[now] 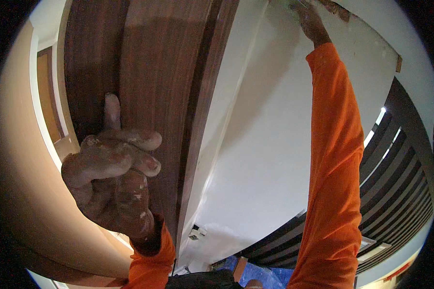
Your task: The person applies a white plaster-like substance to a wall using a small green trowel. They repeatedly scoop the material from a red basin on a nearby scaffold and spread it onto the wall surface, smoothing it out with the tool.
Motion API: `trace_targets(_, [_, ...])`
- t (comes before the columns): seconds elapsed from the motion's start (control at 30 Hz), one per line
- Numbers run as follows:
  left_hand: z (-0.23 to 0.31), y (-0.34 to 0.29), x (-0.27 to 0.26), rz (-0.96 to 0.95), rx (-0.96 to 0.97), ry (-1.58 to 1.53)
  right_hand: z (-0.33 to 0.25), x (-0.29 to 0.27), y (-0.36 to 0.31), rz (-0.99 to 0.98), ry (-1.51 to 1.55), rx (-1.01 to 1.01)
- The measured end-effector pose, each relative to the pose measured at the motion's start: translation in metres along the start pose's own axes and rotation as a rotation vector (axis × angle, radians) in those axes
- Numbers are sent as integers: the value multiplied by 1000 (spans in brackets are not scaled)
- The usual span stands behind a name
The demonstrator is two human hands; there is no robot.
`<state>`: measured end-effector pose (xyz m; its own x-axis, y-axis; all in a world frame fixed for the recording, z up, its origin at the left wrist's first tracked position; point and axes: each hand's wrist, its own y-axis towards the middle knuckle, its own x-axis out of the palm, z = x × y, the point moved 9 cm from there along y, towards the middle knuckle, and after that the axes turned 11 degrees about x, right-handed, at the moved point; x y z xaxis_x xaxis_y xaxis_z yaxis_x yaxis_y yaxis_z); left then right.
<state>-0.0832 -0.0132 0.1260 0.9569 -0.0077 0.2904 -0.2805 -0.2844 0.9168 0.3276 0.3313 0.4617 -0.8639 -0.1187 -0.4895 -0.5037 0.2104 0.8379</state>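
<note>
My left hand [116, 168] is raised in front of a dark brown wood-grain panel [154, 82]. One finger stretches upward and the others bend loosely, with nothing visible in them; white specks mark the skin. Up at the top edge of the view, my right hand [314, 23] reaches to the upper part of a white wall [275, 144]. Its fingers seem closed round something pale and thin, which is blurred and cut off by the picture's edge. Orange sleeves cover both arms.
Brown broken patches [340, 10] line the wall's upper edge. A dark striped surface [395, 173] curves along the right. Low down are a small white wall fitting [196, 234] and blue sheeting [265, 273]. A doorway [48, 91] stands at far left.
</note>
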Motion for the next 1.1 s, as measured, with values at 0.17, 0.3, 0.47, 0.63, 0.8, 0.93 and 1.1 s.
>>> trace_targets(0.17, [6,4,-1,-74,58,127,-11,90,-72,155,-1141,183])
trace_targets(0.3, [7,1,7,-36,108,159,-10,124,-151,15,-1270,263])
trace_targets(0.47, [-4,-7,-11,-122,105,115,-20,166,-199,153,-406,811])
trace_targets(0.63, [5,3,-9,-146,124,151,-33,90,-113,75,-774,292])
trace_targets(0.8, [12,2,13,-176,233,213,-33,32,-11,116,-101,200])
trace_targets(0.93, [12,3,-2,-236,289,147,7,31,-1,-73,164,296])
trace_targets(1.1, [8,21,4,-279,234,164,48,62,-99,-50,115,331])
